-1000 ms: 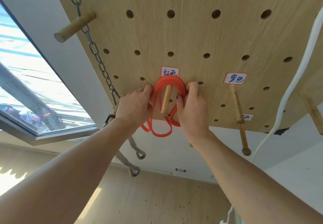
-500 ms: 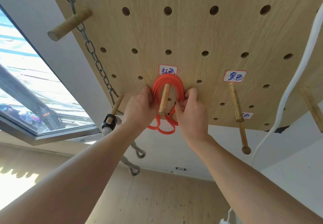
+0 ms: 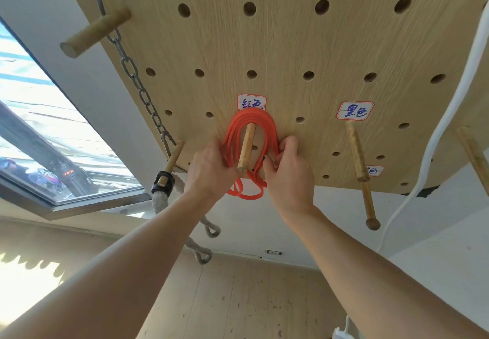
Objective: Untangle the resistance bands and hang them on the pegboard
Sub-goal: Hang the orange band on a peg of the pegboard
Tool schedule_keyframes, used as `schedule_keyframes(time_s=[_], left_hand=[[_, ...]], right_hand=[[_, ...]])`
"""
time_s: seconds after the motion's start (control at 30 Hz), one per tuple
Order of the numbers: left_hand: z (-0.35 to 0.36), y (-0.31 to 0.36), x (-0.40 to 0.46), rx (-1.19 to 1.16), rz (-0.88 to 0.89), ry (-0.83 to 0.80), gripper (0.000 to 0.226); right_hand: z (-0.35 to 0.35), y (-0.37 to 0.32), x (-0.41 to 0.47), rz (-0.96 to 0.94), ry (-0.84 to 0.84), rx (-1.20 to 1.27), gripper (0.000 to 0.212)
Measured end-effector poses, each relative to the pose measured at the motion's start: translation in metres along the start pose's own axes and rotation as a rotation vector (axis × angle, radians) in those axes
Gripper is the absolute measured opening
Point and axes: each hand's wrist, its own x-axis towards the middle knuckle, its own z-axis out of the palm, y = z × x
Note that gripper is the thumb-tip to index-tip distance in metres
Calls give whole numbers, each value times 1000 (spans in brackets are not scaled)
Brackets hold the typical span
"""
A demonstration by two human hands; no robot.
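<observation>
A red resistance band, coiled in several loops, hangs over a wooden peg on the wooden pegboard, just under a white label. My left hand grips the left strands of the coil beside the peg. My right hand pinches the right strands, fingers curled round them. The lower loops dangle between my wrists. A second label sits above a bare peg to the right.
A steel chain runs down the board's left side past a thick peg. A rope with a black fitting hangs from a peg at lower left. A white cord hangs at right. A window is at left.
Both hands have slid down the band's sides toward the peg's tip, drawing the strands closer together. The lower loops hang shorter than before.
</observation>
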Motion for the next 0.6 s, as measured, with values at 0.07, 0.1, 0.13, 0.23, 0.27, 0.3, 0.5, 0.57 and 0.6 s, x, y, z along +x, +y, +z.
schedule_keyframes(time_s=[0.07,0.1,0.13,0.23,0.27,0.3,0.5,0.57,0.6], left_hand=[[3,-2,2,-1,-4,26,32],[5,-2,3,0,-5,40,32],[6,-2,4,6,-8,53,32],[8,3,4,47,-21,81,30],[9,6,3,53,-28,91,30],[9,7,3,60,-36,103,28],[10,10,3,126,-12,144,8],[10,10,3,130,-13,147,9],[11,10,3,131,-27,148,11]], right_hand=[[-1,1,-1,-11,4,-12,25],[-1,2,-2,-18,7,-18,24],[-2,2,-3,-25,11,-21,23],[2,3,-4,-49,8,-23,18],[4,3,-4,-55,-1,-24,17],[5,3,-4,-59,-7,-24,17],[6,2,-7,-56,-45,-6,21],[5,2,-8,-42,-62,-13,22],[4,2,-8,-28,-71,-15,23]])
